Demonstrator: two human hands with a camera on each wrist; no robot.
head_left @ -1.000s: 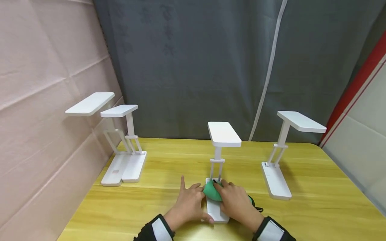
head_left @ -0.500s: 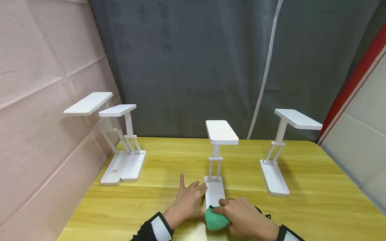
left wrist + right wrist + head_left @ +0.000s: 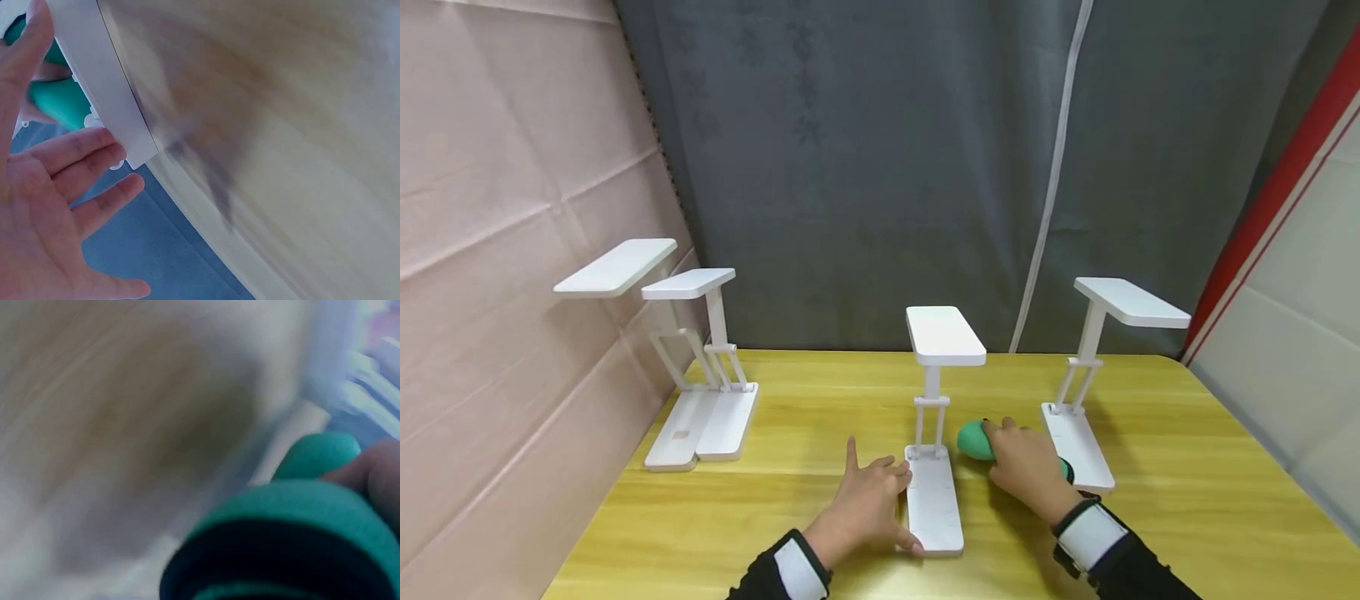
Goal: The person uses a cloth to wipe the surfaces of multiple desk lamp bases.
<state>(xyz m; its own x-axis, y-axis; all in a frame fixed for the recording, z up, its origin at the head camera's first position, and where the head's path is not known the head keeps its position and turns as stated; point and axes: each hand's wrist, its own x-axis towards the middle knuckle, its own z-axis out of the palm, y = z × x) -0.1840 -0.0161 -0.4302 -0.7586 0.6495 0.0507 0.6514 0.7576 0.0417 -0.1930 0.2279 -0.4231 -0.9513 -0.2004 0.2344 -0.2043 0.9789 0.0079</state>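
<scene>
A white folding desk lamp stands upright at the middle of the table. Along the left side of its base, my left hand rests with spread fingers, the thumb at the front corner. The left wrist view has fingertips touching the base's edge. My right hand grips a soft green, rounded thing with black trim and a black cord, just right of that base. Close up in the right wrist view, the green thing shows a dark hollow; its exact kind is unclear.
Another white desk lamp stands to the right, its base close to my right hand. Two more lamps stand side by side at the left near the pink cloth wall. A dark curtain hangs behind the wooden table.
My right hand slid the green thing down the lamp base to its front end, then carried it off to the right and farther back. The left hand stays at the base.
</scene>
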